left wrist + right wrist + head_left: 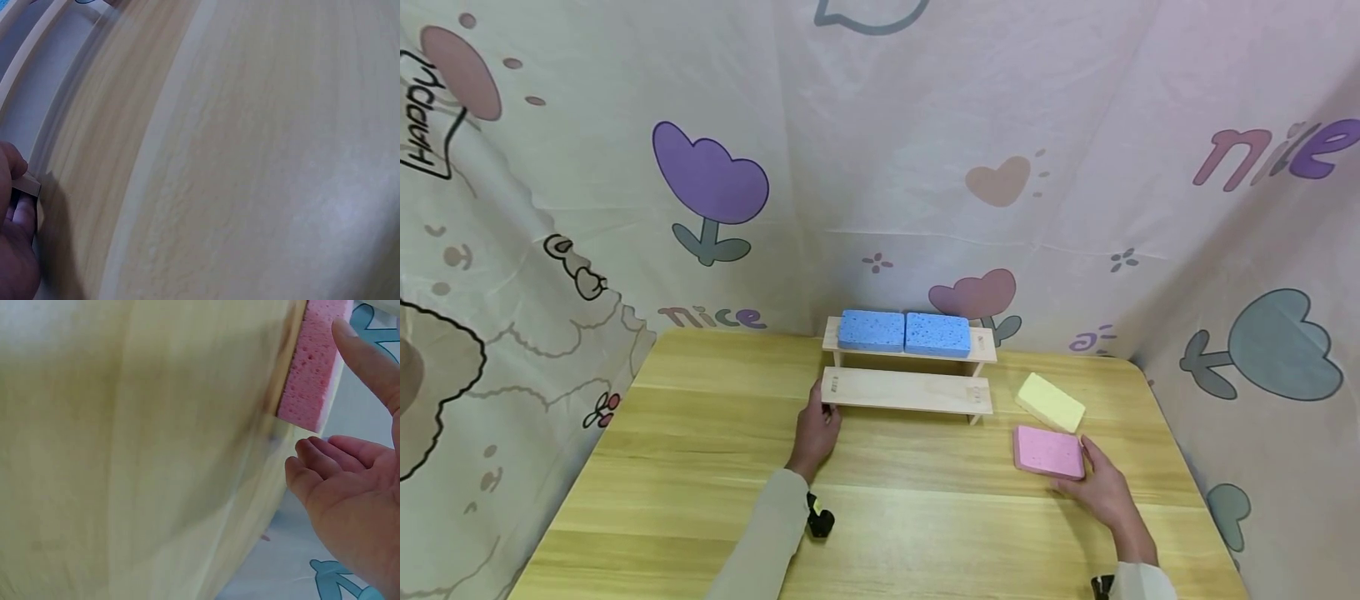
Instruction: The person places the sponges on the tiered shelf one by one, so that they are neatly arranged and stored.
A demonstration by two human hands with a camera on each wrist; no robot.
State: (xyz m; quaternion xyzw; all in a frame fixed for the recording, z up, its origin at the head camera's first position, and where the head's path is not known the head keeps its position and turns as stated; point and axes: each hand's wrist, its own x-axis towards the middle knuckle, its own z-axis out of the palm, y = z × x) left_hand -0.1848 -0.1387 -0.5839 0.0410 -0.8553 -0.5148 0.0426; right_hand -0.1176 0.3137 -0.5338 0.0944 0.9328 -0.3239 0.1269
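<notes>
In the head view, a small two-step wooden stand (906,390) stands near the back of the table. Two blue sponges (871,330) lie side by side on its upper step; the lower step is bare. My left hand (815,433) grips the left end of the lower step, the thumb above and fingers under the wood (26,184) in the left wrist view. A pink sponge (1048,453) lies at the right, with my right hand (1101,487) at its right edge. The right wrist view shows that thumb at the sponge and the fingers spread apart from it, just off its corner.
A pale yellow sponge (1051,402) lies at an angle just behind the pink one. The wooden table (925,525) ends at a printed cloth backdrop (880,167), which hangs behind the stand and along both sides.
</notes>
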